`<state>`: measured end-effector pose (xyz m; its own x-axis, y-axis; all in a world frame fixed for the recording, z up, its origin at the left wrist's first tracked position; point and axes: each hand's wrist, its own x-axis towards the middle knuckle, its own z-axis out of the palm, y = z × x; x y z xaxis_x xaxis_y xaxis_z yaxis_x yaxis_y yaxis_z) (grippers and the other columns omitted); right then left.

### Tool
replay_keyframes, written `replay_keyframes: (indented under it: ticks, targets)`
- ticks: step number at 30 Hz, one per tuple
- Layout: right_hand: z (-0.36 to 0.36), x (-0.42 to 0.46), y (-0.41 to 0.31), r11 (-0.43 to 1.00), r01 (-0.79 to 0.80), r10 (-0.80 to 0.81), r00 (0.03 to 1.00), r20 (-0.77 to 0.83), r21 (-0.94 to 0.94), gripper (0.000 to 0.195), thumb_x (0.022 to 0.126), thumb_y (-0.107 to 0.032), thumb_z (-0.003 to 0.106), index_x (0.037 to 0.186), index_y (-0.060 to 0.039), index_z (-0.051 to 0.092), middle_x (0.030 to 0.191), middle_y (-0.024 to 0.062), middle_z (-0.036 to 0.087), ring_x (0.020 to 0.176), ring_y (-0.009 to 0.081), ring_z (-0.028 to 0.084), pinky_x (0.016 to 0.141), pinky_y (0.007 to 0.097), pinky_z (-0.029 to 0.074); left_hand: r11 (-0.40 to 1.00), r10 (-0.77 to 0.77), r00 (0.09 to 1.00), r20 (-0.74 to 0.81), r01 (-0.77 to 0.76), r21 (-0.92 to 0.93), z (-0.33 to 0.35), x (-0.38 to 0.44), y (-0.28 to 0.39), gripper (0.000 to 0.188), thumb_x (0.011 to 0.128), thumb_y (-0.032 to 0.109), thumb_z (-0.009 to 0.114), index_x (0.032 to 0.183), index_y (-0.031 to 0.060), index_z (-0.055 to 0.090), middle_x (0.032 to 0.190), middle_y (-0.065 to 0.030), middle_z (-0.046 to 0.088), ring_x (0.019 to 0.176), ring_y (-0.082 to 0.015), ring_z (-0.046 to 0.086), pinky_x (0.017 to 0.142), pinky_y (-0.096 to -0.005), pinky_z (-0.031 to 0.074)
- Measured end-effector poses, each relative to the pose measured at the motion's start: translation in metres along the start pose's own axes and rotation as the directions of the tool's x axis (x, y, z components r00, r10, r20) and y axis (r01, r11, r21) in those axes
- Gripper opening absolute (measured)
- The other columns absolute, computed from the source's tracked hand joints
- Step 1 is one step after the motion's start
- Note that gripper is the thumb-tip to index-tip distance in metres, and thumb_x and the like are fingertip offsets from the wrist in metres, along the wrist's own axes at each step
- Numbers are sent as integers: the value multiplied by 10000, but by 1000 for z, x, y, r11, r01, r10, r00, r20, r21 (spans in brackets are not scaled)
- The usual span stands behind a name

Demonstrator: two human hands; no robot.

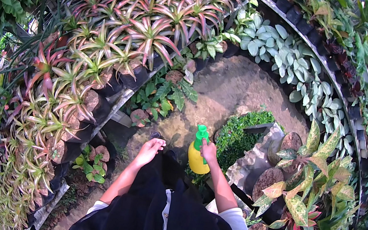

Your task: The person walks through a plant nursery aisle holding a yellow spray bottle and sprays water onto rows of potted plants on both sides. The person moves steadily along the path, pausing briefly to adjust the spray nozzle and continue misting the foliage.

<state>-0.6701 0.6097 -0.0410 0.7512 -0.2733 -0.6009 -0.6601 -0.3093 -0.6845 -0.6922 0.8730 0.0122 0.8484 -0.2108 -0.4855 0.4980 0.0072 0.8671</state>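
My right hand (209, 152) is wrapped around the green handle of a pump sprayer (197, 159). The sprayer has a yellow bottle and a green top, and hangs upright over the path. Over on the other side, my left hand (149, 150) is held in front of my body with its fingers curled together; nothing shows in it. Closest to that hand are the dirt path (184, 115) and a dark shoe tip (155, 134). A low, dense green plant (239, 135) grows just beyond the sprayer.
Potted bromeliads with pink-edged leaves (153, 38) crowd a metal-edged bench (116, 103) on the left. Silvery-leaved plants (279, 47) line the path's far right. Nearer on the right stand a crumpled grey sheet (254, 152) and potted variegated plants (300, 207).
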Motion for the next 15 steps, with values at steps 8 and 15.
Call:
replay_keyframes:
  ticks: [8, 15]
  targets:
    - [-1, -10, 5, 999, 37, -35, 999, 35, -37, 434, 849, -351, 465, 658, 33, 533, 468, 61, 483, 368, 138, 471, 370, 272, 381, 1000, 6, 1000, 7, -6, 16, 0, -4, -4, 266, 885, 273, 432, 994, 66, 558, 903, 19, 577, 772, -63, 516, 634, -204, 399]
    - [0, -9, 6, 999, 33, -30, 996, 82, -41, 433, 847, -353, 462, 675, 36, 542, 477, 63, 495, 379, 146, 481, 389, 284, 389, 999, -38, 999, -7, 38, 36, -4, -14, -10, 283, 886, 281, 415, 1037, 78, 540, 971, -11, 576, 850, -102, 530, 725, -259, 413]
